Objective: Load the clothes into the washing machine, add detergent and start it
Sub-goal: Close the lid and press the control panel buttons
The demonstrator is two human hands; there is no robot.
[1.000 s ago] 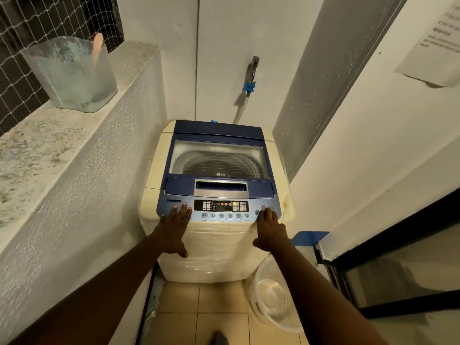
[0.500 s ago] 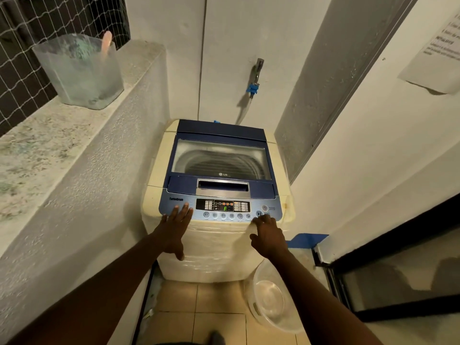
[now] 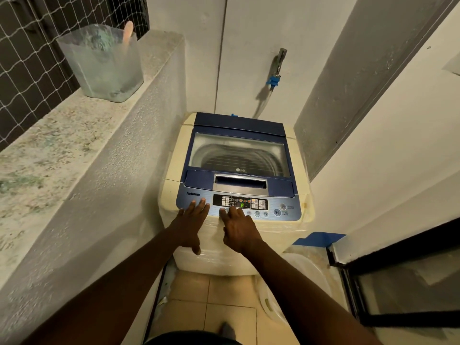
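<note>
**Inspector:** Grip first. The left hand (image 3: 191, 220) lay flat with its fingers straight and spread on the left end of the control panel (image 3: 271, 210), clamped on nothing. The right hand (image 3: 240, 229) held nothing either. Its fingertips (image 3: 222, 210) bore on the button row under the display (image 3: 242, 204).

**Clerk:** And the machine itself?

**Inspector:** The washing machine (image 3: 236, 185) stood in the corner, just beside the ledge (image 3: 62, 135). Its lid (image 3: 239, 151) was shut. Through the window only drum ribs showed, so I could not tell whether clothes were inside. The detergent tub (image 3: 104, 63) sat on the ledge, well apart from both hands. The display was lit with a green character. The start button (image 3: 277, 212) sat to the right of the hand, untouched.

**Clerk:** Hazards noted?

**Inspector:** Three, in my judgement. The buttons were small and close-set, so a fingertip could catch the wrong one and alter the programme. The resting left hand could lean on the panel and do the same. Pressing start without checking the load or detergent would run an empty or soapless cycle.
</note>
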